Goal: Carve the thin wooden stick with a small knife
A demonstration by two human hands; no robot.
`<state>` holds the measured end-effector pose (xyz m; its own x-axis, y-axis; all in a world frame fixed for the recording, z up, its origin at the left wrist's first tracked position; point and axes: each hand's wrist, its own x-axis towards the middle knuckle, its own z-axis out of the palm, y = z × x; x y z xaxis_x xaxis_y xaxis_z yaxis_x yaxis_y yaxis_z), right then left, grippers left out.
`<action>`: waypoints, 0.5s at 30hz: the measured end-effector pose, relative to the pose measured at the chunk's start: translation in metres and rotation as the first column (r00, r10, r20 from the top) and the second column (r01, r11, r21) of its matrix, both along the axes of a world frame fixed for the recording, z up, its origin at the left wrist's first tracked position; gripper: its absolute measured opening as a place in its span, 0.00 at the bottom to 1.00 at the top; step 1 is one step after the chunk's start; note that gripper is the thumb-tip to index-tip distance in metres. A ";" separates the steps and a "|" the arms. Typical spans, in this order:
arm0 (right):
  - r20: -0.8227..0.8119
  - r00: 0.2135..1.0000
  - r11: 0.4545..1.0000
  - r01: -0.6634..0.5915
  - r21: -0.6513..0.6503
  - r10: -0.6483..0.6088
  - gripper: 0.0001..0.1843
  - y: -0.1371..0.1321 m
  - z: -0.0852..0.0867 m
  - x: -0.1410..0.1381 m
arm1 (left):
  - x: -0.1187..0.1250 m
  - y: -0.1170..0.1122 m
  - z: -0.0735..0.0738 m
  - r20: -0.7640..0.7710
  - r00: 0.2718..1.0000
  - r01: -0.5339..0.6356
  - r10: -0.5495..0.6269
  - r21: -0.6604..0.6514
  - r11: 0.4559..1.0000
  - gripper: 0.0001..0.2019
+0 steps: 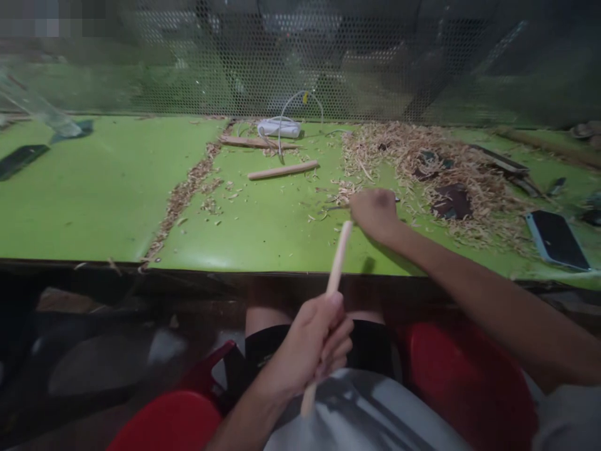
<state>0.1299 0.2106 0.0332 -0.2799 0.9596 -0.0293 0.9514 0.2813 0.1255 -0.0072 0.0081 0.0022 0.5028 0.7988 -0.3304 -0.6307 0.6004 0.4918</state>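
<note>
Left hand (320,341) curled; right hand (373,212) fisted, forearm (469,275) stretched forward.

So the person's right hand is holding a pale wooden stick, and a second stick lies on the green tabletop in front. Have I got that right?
Not quite: the head view shows that the left hand is holding the pale wooden stick. The second stick does lie on the green tabletop in front.

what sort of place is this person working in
Probably a woodworking or carving workshop: curly wood shavings are heaped on the green-topped workbench, a wooden rod lies there, and the left hand grips a pale stick.
</note>
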 end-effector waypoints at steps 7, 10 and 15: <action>-0.018 0.999 0.995 0.038 0.096 -0.037 0.20 -0.002 0.019 0.019 | -0.005 0.010 -0.012 0.182 0.983 0.025 -0.016 -0.049 0.998 0.23; -0.029 0.999 0.999 -0.041 -0.036 0.039 0.20 -0.034 0.023 0.005 | -0.009 0.019 -0.015 0.263 0.965 0.034 -0.023 -0.037 0.999 0.23; 0.045 0.990 0.972 -0.124 -0.199 0.136 0.17 -0.076 0.014 -0.014 | -0.010 0.021 -0.012 0.337 0.940 0.067 -0.048 -0.044 0.997 0.23</action>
